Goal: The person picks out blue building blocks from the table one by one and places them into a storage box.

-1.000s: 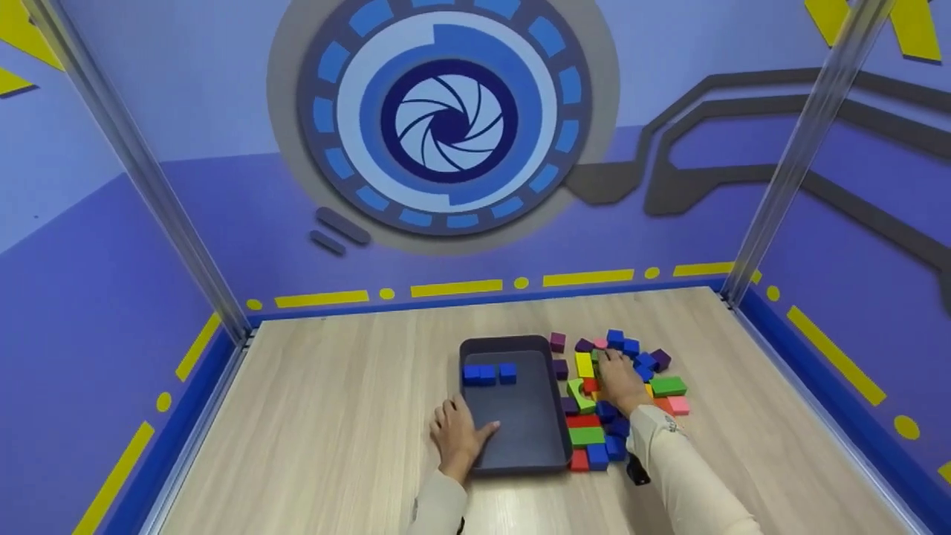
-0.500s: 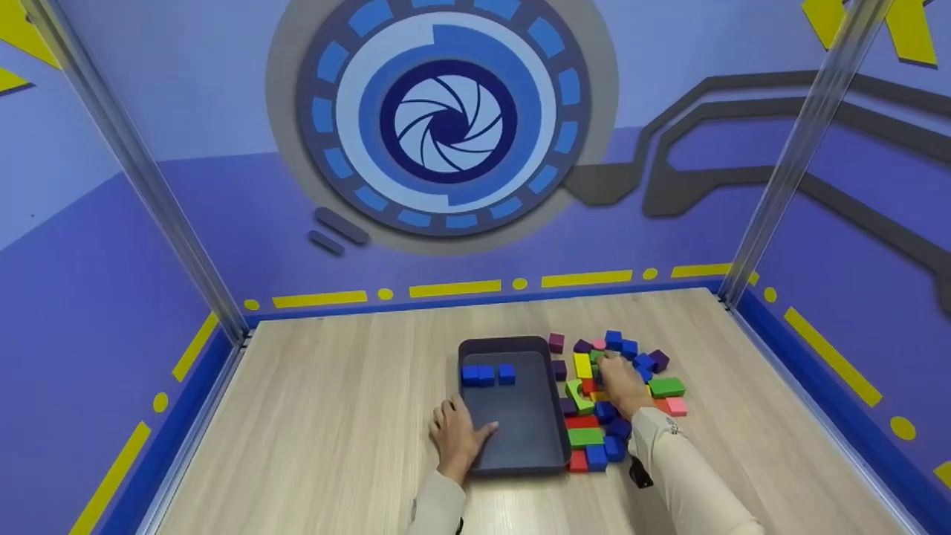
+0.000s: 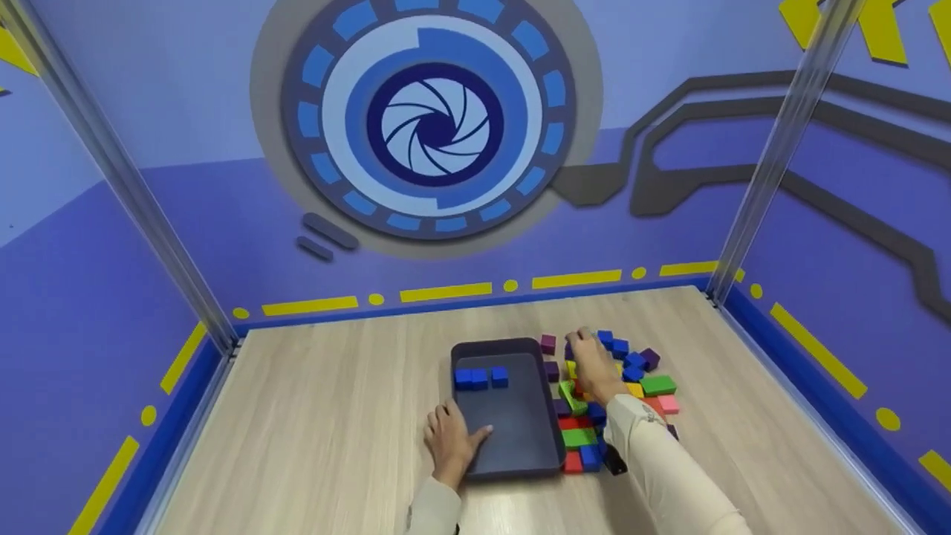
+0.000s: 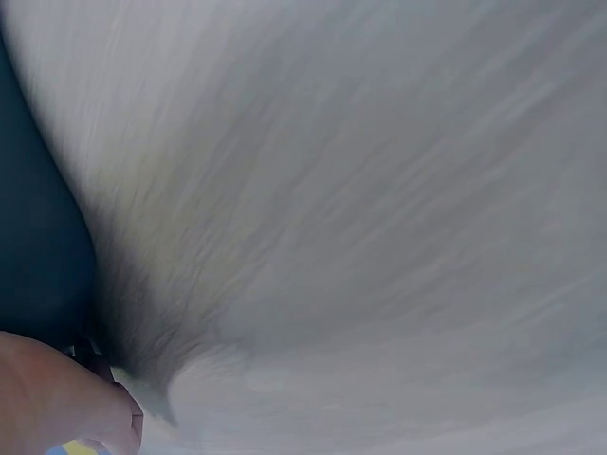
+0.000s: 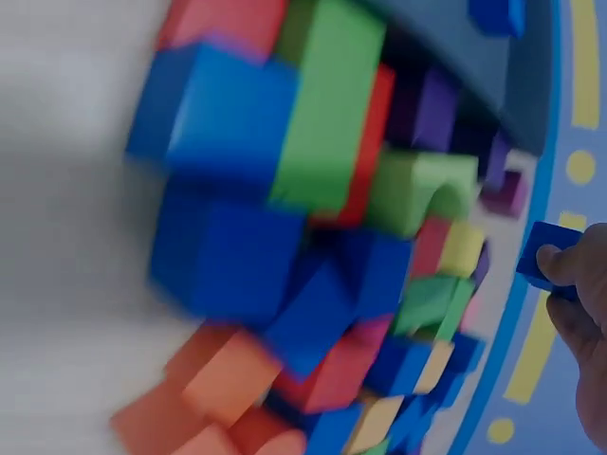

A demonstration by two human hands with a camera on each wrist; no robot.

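My right hand point(image 3: 596, 365) is over the back of a group of coloured blocks, right of the tray. Between its thumb and fingers it pinches a blue cube point(image 5: 542, 245), plain in the right wrist view and hidden by the hand in the head view. The dark grey tray point(image 3: 513, 438) lies at the middle of the table, with blue cubes point(image 3: 499, 377) in a row near its far end. My left hand point(image 3: 449, 442) rests at the tray's left side, fingers spread outside and thumb stretched over the rim.
Beside the tray's right wall lie several loose blocks: a green block point(image 3: 658, 385), a pink block point(image 3: 669, 404), a light green arch point(image 5: 422, 190), purple cubes point(image 3: 547, 344) and others. Blue panel walls point(image 3: 223, 238) stand behind and beside the wooden table point(image 3: 319, 416).
My right hand has come up out of the blocks and shifted slightly back and left, now with a blue cube in its fingers. The left hand stays on the tray's edge. The head view turns slightly right.
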